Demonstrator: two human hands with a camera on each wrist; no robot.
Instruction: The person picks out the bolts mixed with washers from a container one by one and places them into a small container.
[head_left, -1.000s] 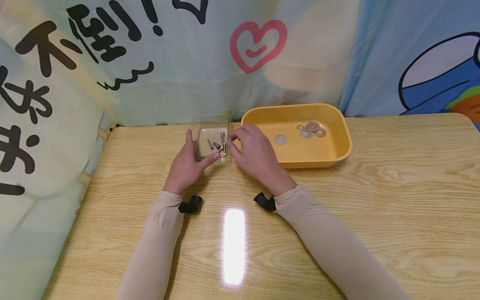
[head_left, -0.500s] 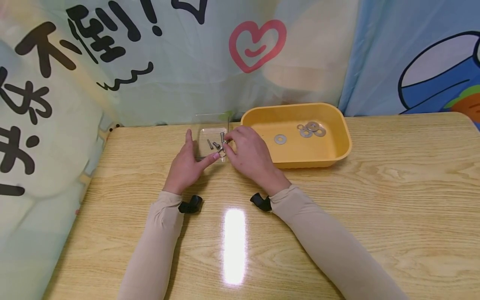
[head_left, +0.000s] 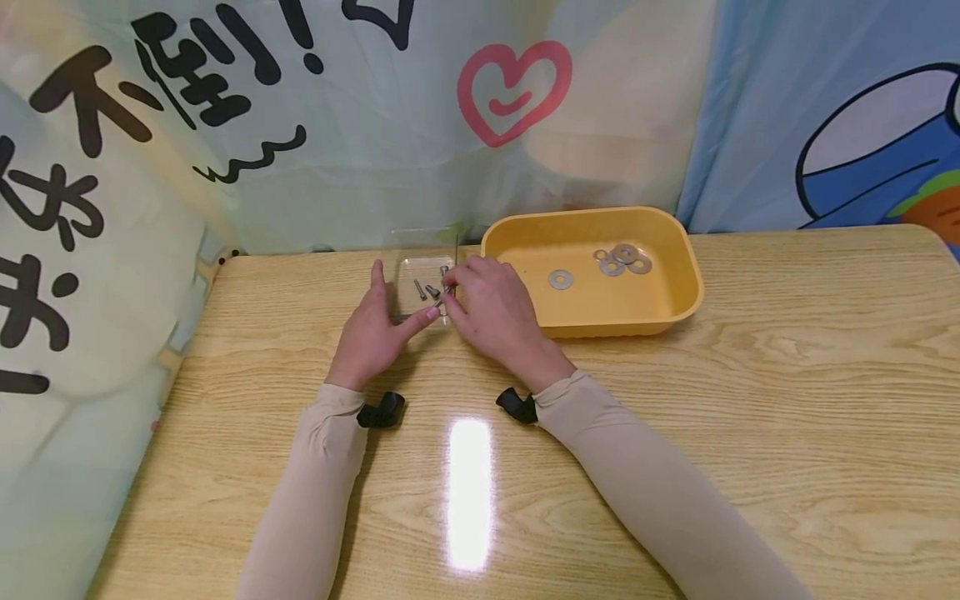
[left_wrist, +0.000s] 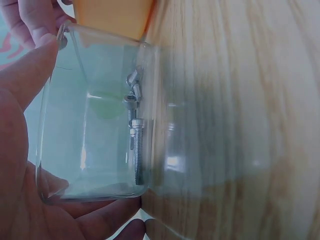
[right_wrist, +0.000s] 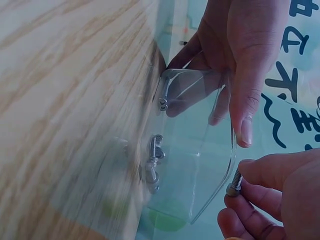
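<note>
A clear plastic box stands on the table, its open top up. My left hand holds it, thumb along the front rim and fingers around the left side. Several metal bolts lie on the box's floor. Over the box's right edge, my right hand pinches a short socket-head bolt between thumb and fingertips. This bolt is apart from the box wall in the right wrist view, its head pointing downward in that picture. In the head view, the right fingers mostly cover it.
Right of the box is a yellow bin with several flat washers inside. A printed curtain hangs along the table's back edge. The wooden table stretches toward the front and right.
My right hand has moved left with the bolt, from beside the yellow bin's left rim to over the box's right edge. The left hand and the box have stayed in place.
</note>
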